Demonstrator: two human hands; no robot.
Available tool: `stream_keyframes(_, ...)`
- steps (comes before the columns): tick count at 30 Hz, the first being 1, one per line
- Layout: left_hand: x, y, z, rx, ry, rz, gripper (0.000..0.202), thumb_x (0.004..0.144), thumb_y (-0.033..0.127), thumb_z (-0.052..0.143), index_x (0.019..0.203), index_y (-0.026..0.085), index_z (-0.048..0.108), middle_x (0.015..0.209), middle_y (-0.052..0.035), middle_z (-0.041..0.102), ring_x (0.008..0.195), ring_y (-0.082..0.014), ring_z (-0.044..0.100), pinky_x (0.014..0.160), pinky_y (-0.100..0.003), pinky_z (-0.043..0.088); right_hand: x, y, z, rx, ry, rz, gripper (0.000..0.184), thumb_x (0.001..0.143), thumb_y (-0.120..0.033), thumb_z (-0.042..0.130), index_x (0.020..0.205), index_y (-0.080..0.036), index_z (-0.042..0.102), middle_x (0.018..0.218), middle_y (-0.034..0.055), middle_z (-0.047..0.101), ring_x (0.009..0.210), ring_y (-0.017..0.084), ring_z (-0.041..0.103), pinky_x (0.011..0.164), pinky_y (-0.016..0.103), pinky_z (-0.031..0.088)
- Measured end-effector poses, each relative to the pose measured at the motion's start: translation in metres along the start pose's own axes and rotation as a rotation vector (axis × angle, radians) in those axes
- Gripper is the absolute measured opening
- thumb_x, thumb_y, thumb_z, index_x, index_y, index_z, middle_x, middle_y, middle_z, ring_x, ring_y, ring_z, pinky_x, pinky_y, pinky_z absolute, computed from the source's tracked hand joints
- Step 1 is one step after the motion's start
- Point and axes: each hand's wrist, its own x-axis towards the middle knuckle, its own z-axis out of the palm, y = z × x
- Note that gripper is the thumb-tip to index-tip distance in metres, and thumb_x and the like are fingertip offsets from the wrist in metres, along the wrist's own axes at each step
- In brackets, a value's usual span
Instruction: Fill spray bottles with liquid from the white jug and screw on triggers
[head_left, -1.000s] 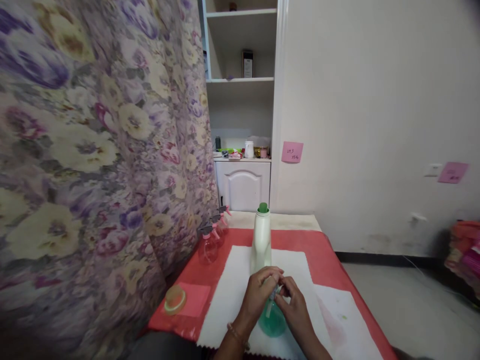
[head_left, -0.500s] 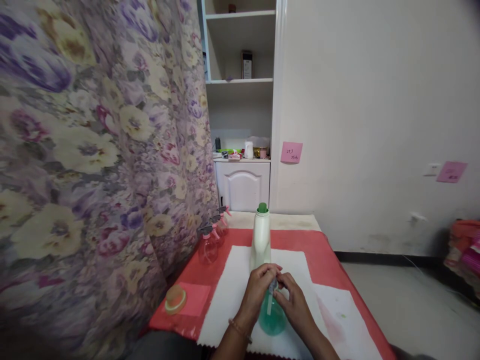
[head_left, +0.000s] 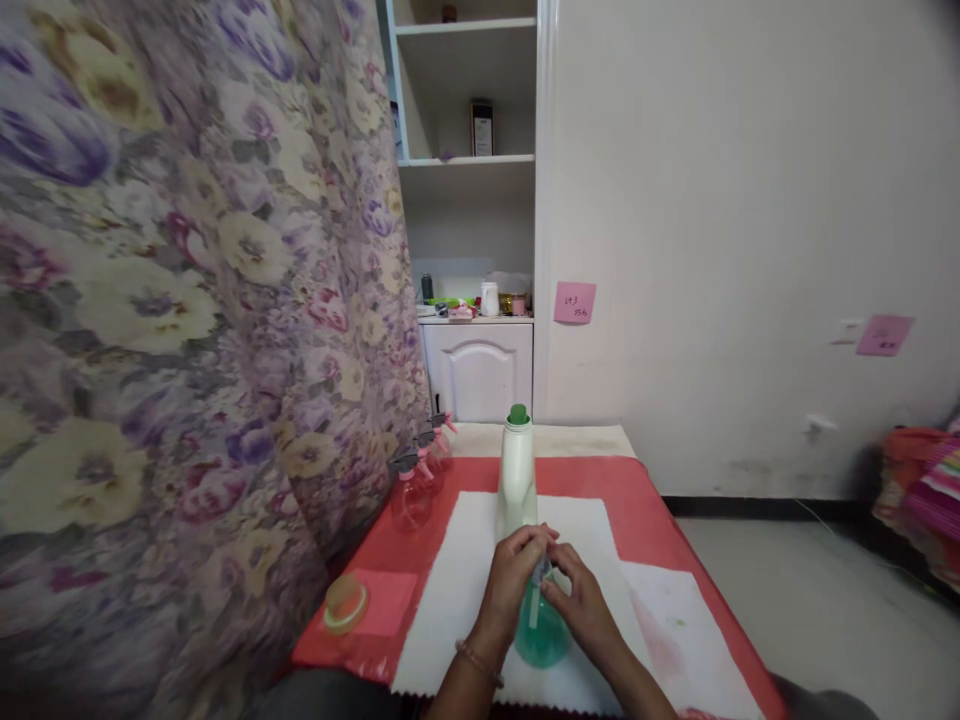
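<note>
The green bottle (head_left: 540, 635) stands upright on the white cloth (head_left: 457, 610) right in front of me, near the cloth's close edge, its round belly showing below my fingers. My left hand (head_left: 514, 575) comes in from the left with the fingers curled together over the top of the bottle, and my right hand (head_left: 581, 605) meets it from the other side, fingertips pinched in at the same spot, so both hands are clamped on the neck. What sits on that neck is hidden under my fingers; a pale tube (head_left: 534, 608) runs down inside the bottle. Just beyond my hands, on the same cloth, a tall white bottle (head_left: 517, 480) with a green cap stands upright. The cloth lies on a red table cover (head_left: 645, 520). To the left, by the floral curtain (head_left: 187, 300), pink spray bottles (head_left: 411, 495) stand in a row, and nearer to me a round orange lid (head_left: 345, 603) rests beside a pink pad (head_left: 386, 600). A pink note (head_left: 574, 302) is stuck to the wall behind.
</note>
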Motion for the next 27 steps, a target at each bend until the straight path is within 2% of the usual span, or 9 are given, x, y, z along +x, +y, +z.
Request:
stream_keyframes(3,0.001,-0.002,0.000,0.007,0.008,-0.004,0.023,0.076,0.037,0.063,0.075,0.016,0.070,0.096,-0.0075,0.072,0.092,-0.0232,0.064,0.082,-0.031,0.048,0.001,0.004,0.003,-0.018,0.062,0.032,0.014,0.073,-0.019,0.063,0.087,-0.022,0.063,0.088,0.0012,0.061,0.090,0.023,0.060,0.083,0.034,0.048)
stream_keyframes(6,0.002,-0.003,0.001,0.009,0.006,-0.005,0.022,0.077,0.036,0.062,0.076,0.016,0.070,0.094,-0.0073,0.073,0.093,-0.0232,0.064,0.082,-0.031,0.048,0.001,0.006,0.009,-0.029,0.125,0.063,0.013,0.071,-0.016,0.062,0.080,-0.022,0.057,0.081,-0.0008,0.058,0.083,0.022,0.059,0.079,0.033,0.048)
stream_keyframes(8,0.001,-0.003,0.001,0.008,0.001,-0.004,0.023,0.077,0.037,0.061,0.076,0.015,0.070,0.094,-0.0078,0.073,0.093,-0.0237,0.065,0.082,-0.031,0.048,-0.001,0.005,0.011,-0.018,0.132,0.070,0.016,0.071,-0.016,0.062,0.085,-0.022,0.058,0.083,-0.0003,0.059,0.083,0.022,0.060,0.079,0.034,0.049)
stream_keyframes(12,0.000,-0.003,-0.001,0.014,-0.002,0.000,0.024,0.077,0.037,0.062,0.077,0.015,0.071,0.096,-0.0085,0.074,0.091,-0.0238,0.065,0.081,-0.031,0.048,-0.004,-0.001,0.009,0.042,0.053,0.034,0.033,0.075,-0.023,0.061,0.108,-0.022,0.061,0.098,0.0036,0.063,0.096,0.023,0.062,0.086,0.034,0.050)
stream_keyframes(15,0.000,-0.003,-0.002,0.015,0.001,0.008,0.024,0.076,0.037,0.062,0.079,0.015,0.071,0.097,-0.0087,0.074,0.095,-0.0248,0.064,0.084,-0.032,0.048,-0.003,-0.001,0.007,0.056,0.040,0.030,0.023,0.077,-0.026,0.061,0.099,-0.021,0.063,0.095,0.0032,0.064,0.094,0.023,0.062,0.085,0.033,0.050)
stream_keyframes(17,0.000,-0.003,-0.002,0.015,-0.001,0.008,0.023,0.077,0.037,0.062,0.077,0.015,0.071,0.096,-0.0088,0.074,0.096,-0.0252,0.064,0.084,-0.033,0.048,-0.002,0.002,0.008,0.048,0.072,0.050,0.013,0.074,-0.022,0.061,0.087,-0.022,0.060,0.087,0.0012,0.062,0.088,0.022,0.061,0.081,0.032,0.049)
stream_keyframes(19,0.000,-0.002,-0.002,0.012,-0.007,0.006,0.022,0.077,0.036,0.062,0.076,0.015,0.071,0.095,-0.0086,0.074,0.095,-0.0251,0.064,0.084,-0.033,0.048,-0.001,0.003,0.011,0.046,0.106,0.070,0.011,0.072,-0.018,0.060,0.081,-0.022,0.056,0.081,-0.0005,0.058,0.083,0.021,0.060,0.078,0.032,0.049)
stream_keyframes(24,0.000,-0.003,-0.002,-0.001,-0.027,0.011,0.021,0.078,0.034,0.061,0.077,0.015,0.070,0.094,-0.0083,0.073,0.089,-0.0229,0.064,0.081,-0.032,0.048,0.000,0.000,0.010,0.089,0.062,0.047,0.028,0.071,-0.019,0.059,0.099,-0.021,0.061,0.093,0.0027,0.063,0.090,0.023,0.062,0.081,0.033,0.051)
stream_keyframes(27,0.001,-0.004,-0.003,-0.004,-0.029,0.016,0.020,0.078,0.034,0.061,0.078,0.016,0.070,0.093,-0.0075,0.073,0.089,-0.0219,0.064,0.080,-0.030,0.047,0.000,0.001,0.008,0.095,0.051,0.041,0.020,0.073,-0.022,0.060,0.093,-0.021,0.063,0.091,0.0025,0.065,0.089,0.023,0.063,0.082,0.032,0.050)
